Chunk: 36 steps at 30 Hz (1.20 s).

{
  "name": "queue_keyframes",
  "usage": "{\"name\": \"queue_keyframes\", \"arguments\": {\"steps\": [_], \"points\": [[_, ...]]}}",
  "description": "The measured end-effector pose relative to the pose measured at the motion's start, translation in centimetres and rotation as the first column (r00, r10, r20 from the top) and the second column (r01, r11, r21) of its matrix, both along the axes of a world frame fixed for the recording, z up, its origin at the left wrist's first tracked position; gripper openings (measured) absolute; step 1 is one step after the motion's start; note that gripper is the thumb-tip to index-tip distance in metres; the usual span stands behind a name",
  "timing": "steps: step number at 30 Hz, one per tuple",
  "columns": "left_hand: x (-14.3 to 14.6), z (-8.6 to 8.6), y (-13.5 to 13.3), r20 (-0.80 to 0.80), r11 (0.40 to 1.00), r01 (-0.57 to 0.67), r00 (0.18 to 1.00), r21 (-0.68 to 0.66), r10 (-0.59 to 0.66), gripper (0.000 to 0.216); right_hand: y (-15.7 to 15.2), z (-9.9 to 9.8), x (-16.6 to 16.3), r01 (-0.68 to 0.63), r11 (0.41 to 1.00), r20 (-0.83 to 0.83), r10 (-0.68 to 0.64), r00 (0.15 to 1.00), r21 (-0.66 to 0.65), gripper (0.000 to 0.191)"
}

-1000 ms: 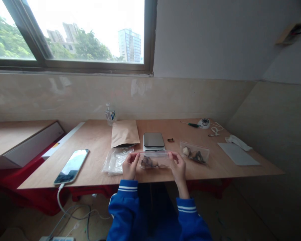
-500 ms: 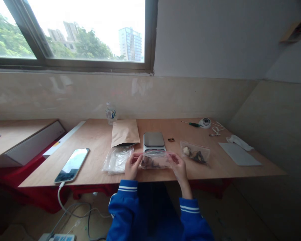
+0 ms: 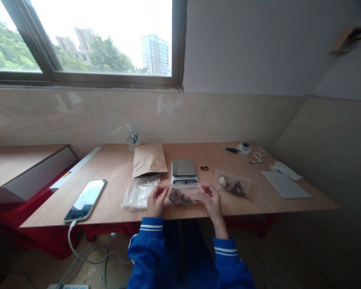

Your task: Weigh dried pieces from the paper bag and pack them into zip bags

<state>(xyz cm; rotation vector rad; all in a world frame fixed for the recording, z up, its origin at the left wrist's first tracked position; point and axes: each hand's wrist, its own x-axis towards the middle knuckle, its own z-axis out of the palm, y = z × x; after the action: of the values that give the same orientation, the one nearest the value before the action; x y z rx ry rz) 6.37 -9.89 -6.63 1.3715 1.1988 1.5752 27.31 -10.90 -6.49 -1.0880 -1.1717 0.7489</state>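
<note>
Between my hands a clear zip bag (image 3: pixel 185 196) with brown dried pieces inside is held by its top edge, near the table's front. My left hand (image 3: pixel 156 200) pinches its upper left corner. The upper right corner is pinched by my right hand (image 3: pixel 211 200). Just behind the bag stands a kitchen scale (image 3: pixel 184 168) with nothing on its plate. A second filled zip bag (image 3: pixel 233 184), holding a pale lump and dark pieces, lies to the right. Flat clear bags (image 3: pixel 141 192) lie beside my left hand.
Behind the clear bags lies a brown paper pouch (image 3: pixel 149 158), with a plastic bottle (image 3: pixel 131 137) behind it. A charging phone (image 3: pixel 86 200) is on the left. Further right are a small dark piece (image 3: pixel 204 167), a screwdriver (image 3: pixel 231 149), a white camera (image 3: pixel 244 147) and a white sheet (image 3: pixel 284 184).
The zip bag's mouth, parted half a second ago, now looks drawn flat between my hands. The scale's front panel shows more behind it.
</note>
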Motion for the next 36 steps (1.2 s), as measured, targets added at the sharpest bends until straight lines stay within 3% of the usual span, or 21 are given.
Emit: {"name": "queue_keyframes", "arguments": {"steps": [10,21,36], "points": [[0.3,0.4,-0.4,0.110,0.998,0.035,0.994,-0.061,-0.028,0.030,0.0,-0.1,-1.0,-0.090,0.993,-0.073,0.085,0.994,-0.077,0.026],[0.4,0.2,-0.4,0.112,0.998,0.031,0.993,-0.059,-0.024,0.028,0.0,0.0,-0.9,-0.017,0.999,-0.039,0.015,0.999,-0.042,0.024],[0.6,-0.2,-0.2,0.247,0.997,0.035,0.969,-0.064,-0.018,0.030,0.0,-0.1,-1.2,-0.067,0.993,-0.119,0.055,0.991,-0.099,0.027]]}}
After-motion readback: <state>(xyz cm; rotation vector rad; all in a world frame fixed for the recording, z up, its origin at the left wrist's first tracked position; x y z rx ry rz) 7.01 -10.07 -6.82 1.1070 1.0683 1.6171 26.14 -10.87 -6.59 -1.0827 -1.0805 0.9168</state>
